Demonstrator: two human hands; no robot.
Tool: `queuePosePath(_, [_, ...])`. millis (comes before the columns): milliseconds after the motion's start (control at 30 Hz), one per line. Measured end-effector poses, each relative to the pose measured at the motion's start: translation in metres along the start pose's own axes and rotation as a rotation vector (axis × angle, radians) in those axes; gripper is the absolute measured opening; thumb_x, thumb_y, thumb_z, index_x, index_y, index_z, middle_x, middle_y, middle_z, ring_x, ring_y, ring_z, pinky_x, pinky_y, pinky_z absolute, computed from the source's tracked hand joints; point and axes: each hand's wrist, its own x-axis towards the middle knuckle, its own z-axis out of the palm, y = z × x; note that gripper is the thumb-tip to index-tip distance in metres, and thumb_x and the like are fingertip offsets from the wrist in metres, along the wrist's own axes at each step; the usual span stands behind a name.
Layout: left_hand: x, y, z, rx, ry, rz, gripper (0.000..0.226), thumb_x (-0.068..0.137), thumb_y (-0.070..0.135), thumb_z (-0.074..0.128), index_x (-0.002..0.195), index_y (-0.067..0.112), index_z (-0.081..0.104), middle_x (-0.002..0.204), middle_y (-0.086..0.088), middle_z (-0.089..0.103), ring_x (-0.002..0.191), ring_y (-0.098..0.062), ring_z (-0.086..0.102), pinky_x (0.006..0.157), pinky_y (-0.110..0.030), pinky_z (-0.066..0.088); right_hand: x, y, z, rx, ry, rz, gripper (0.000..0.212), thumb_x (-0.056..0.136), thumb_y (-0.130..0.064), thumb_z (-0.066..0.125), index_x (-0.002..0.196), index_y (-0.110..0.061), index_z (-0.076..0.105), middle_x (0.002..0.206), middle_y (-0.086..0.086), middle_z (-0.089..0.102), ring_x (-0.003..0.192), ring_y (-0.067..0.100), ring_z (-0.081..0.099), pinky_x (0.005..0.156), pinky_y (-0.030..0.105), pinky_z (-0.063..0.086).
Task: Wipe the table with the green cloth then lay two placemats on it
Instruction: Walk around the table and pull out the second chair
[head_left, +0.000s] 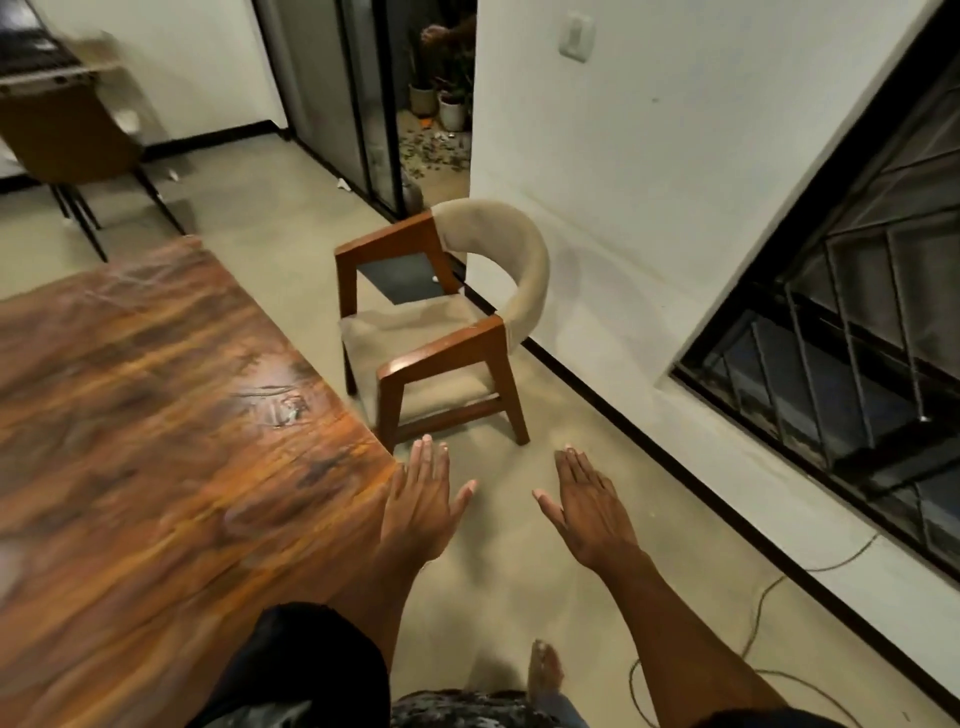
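Note:
The wooden table (156, 415) fills the left half of the view, blurred by motion, its top bare and glossy. My left hand (423, 506) is stretched out flat, palm down, just past the table's right corner and over the floor, holding nothing. My right hand (584, 506) is stretched out flat beside it, farther right, also over the floor and holding nothing. No green cloth and no placemats are in view.
A wooden armchair (447, 322) with a beige cushion and curved back stands right of the table, close ahead of my hands. A white wall (649, 182) and barred window (857, 338) run along the right. A cable (763, 618) lies on the floor. Another chair (78, 145) stands far left.

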Motion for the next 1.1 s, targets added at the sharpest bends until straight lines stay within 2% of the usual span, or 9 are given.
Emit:
queuePosePath(167, [0.023, 0.014, -0.008, -0.024, 0.050, -0.045, 0.135, 0.059, 0.084, -0.046, 0.169, 0.016, -0.009, 0.177, -0.009, -0.019, 0.163, -0.024, -0.018, 0.132, -0.046, -0.007, 0.039, 0.019, -0.012, 0.001, 0.030, -0.071, 0.128, 0.074, -0.086, -0.033, 0.170, -0.014, 0.010, 0.178, 0.007, 0.008, 0.165, 0.021, 0.007, 0.130, 0.034, 0.015])
queuePosePath(367, [0.052, 0.053, -0.008, -0.041, 0.083, -0.067, 0.135, 0.060, 0.085, -0.044, 0.170, 0.016, -0.007, 0.177, -0.010, -0.017, 0.163, -0.024, -0.017, 0.131, -0.044, -0.008, 0.067, 0.065, -0.028, -0.019, 0.028, -0.119, 0.126, 0.075, -0.085, -0.033, 0.170, -0.014, 0.011, 0.178, 0.008, 0.008, 0.165, 0.022, 0.008, 0.131, 0.036, 0.017])
queuePosePath(433, [0.065, 0.091, -0.009, -0.069, 0.078, -0.084, 0.134, 0.060, 0.086, -0.043, 0.170, 0.016, -0.008, 0.177, -0.010, -0.018, 0.163, -0.024, -0.018, 0.130, -0.043, -0.009, 0.077, 0.103, -0.045, -0.026, 0.019, -0.123, 0.127, 0.074, -0.085, -0.033, 0.170, -0.014, 0.010, 0.178, 0.008, 0.007, 0.165, 0.022, 0.006, 0.131, 0.035, 0.016])
queuePosePath(600, [0.073, 0.103, -0.010, -0.068, 0.092, -0.101, 0.132, 0.064, 0.089, -0.039, 0.170, 0.017, -0.008, 0.177, -0.010, -0.017, 0.163, -0.023, -0.019, 0.132, -0.043, -0.007, 0.086, 0.116, -0.057, -0.010, 0.008, -0.166, 0.124, 0.077, -0.085, -0.029, 0.169, -0.012, 0.010, 0.178, 0.010, 0.007, 0.165, 0.023, 0.007, 0.131, 0.036, 0.016])
queuePosePath(667, [0.079, 0.117, -0.005, -0.063, 0.095, -0.100, 0.129, 0.066, 0.088, -0.038, 0.170, 0.017, -0.008, 0.177, -0.010, -0.017, 0.163, -0.023, -0.020, 0.132, -0.044, -0.007, 0.092, 0.130, -0.061, -0.007, 0.024, -0.170, 0.117, 0.083, -0.082, -0.025, 0.169, -0.011, 0.010, 0.178, 0.010, 0.008, 0.165, 0.023, 0.007, 0.130, 0.036, 0.016])
queuePosePath(767, [0.078, 0.135, 0.010, -0.045, 0.050, -0.094, 0.128, 0.067, 0.087, -0.037, 0.170, 0.016, -0.008, 0.176, -0.010, -0.019, 0.162, -0.024, -0.021, 0.133, -0.045, -0.007, 0.091, 0.153, -0.054, -0.001, 0.003, -0.189, 0.100, 0.094, -0.076, -0.007, 0.169, -0.012, 0.010, 0.178, 0.010, 0.008, 0.165, 0.022, 0.007, 0.130, 0.036, 0.016])
queuePosePath(967, [0.110, 0.149, 0.012, -0.001, 0.028, -0.114, 0.126, 0.069, 0.087, -0.037, 0.169, 0.017, -0.009, 0.176, -0.011, -0.019, 0.161, -0.025, -0.022, 0.129, -0.042, -0.013, 0.109, 0.183, -0.041, 0.077, -0.051, -0.165, 0.124, 0.076, -0.086, -0.029, 0.170, -0.014, 0.007, 0.178, 0.008, 0.008, 0.165, 0.020, 0.003, 0.130, 0.034, 0.012])
queuePosePath(1100, [0.149, 0.158, 0.008, 0.000, 0.024, -0.103, 0.125, 0.069, 0.087, -0.037, 0.169, 0.017, -0.010, 0.175, -0.009, -0.022, 0.161, -0.023, -0.023, 0.129, -0.041, -0.013, 0.141, 0.192, -0.047, 0.088, -0.057, -0.163, 0.129, 0.072, -0.087, -0.033, 0.170, -0.012, 0.005, 0.178, 0.009, 0.006, 0.165, 0.021, 0.002, 0.130, 0.033, 0.010])
